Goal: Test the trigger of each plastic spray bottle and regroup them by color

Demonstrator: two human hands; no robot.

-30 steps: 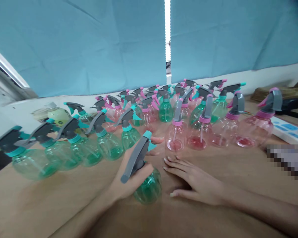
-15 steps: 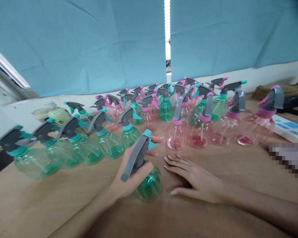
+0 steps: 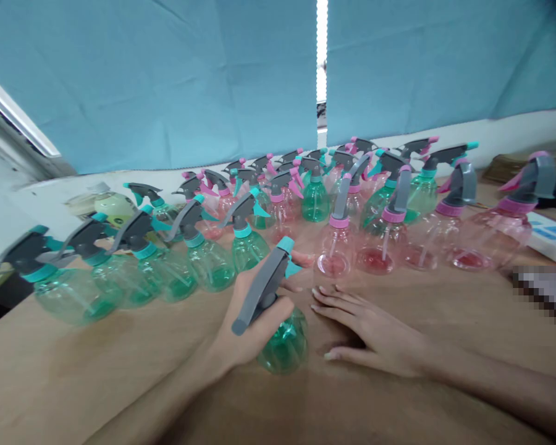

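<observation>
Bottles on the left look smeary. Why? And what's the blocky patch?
Head view: the left-edge bottles are blurred and stretched toward the frame's rim; the bottle in the left hand looks sharper; the patch at right is pixelated; light glares through the curtain gap.

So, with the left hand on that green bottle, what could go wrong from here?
1. The left hand grips the bottle by its neck just short of the packed green row; a push forward could knock those over.
2. The right hand lies flat on the table close to the pink row; a careless sweep might topple some.
</observation>
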